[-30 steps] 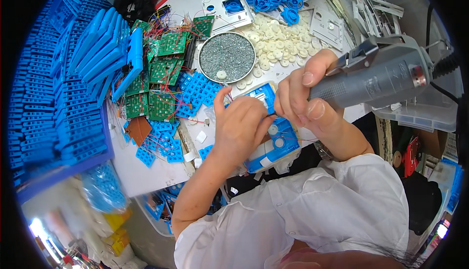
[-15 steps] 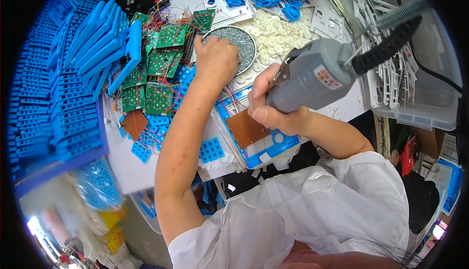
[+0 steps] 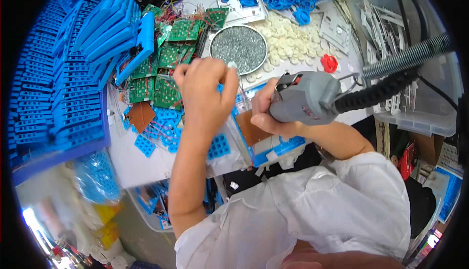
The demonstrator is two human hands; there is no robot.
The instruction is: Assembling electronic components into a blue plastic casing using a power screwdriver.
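My right hand [image 3: 273, 117] is wrapped round a grey electric screwdriver [image 3: 310, 98], held above the work; its tip is hidden. Underneath lies a blue plastic housing [image 3: 286, 146] with a brown circuit board [image 3: 251, 128] in it, partly covered by my hands. My left hand [image 3: 205, 91] hovers just on the near side of a round dish [image 3: 211, 49] full of small metal screws [image 3: 239, 47]. Its fingers are curled together; a small pale spot shows by a fingertip, and what they hold, if anything, I cannot make out.
Stacked blue housings [image 3: 78, 88] fill the left side. Green circuit boards [image 3: 171, 56] with wires lie left of the dish, cream discs [image 3: 288, 39] right of it. A red part [image 3: 330, 64] sits near the screwdriver's coiled cable [image 3: 376, 91]. A clear bin [image 3: 415, 122] stands at right.
My left hand has lifted out of the screw dish and come back toward me, its fingers curled. The screwdriver has shifted slightly lower in view, and the red part now shows.
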